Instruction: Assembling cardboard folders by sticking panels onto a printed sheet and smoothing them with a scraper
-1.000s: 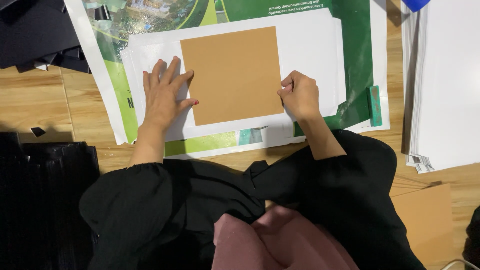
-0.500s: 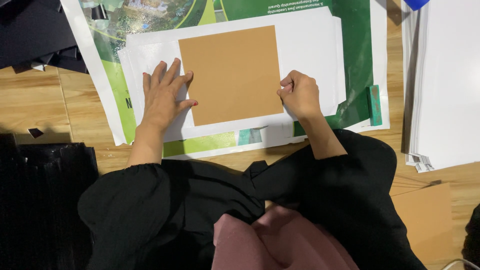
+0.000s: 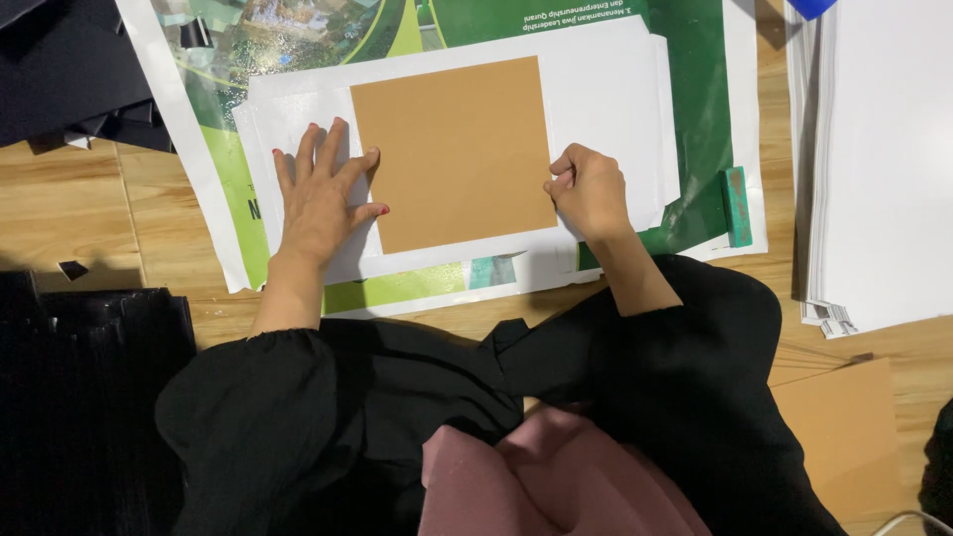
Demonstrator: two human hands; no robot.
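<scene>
1. The left hand (image 3: 320,194) lies flat, fingers spread, on the white sheets (image 3: 615,94), its fingertips touching the left edge of the brown card (image 3: 452,149). It grips nothing; it only presses down.
2. The right hand (image 3: 588,189) is curled into a loose fist at the card's lower right edge. The fingers are folded under, so I cannot tell whether they pinch the card, hold a small tool, or just rest there.
3. The card lies square on the white sheets, which sit on a green poster (image 3: 695,119) spread over the wood floor (image 3: 69,213).
4. Risk: the card rests loose on smooth paper, so uneven pressure from either hand could likely skew it off square.
5. Risk: the sheets under it are stacked unevenly and may slide on the glossy poster, carrying the card along.
6. Risk: the dark sleeves hang close to the poster's near edge and could drag it.
7. Containers: none show. A paper stack (image 3: 874,169) lies to the right, a green block (image 3: 737,205) beside the poster, black sheets (image 3: 60,69) at upper left.
</scene>
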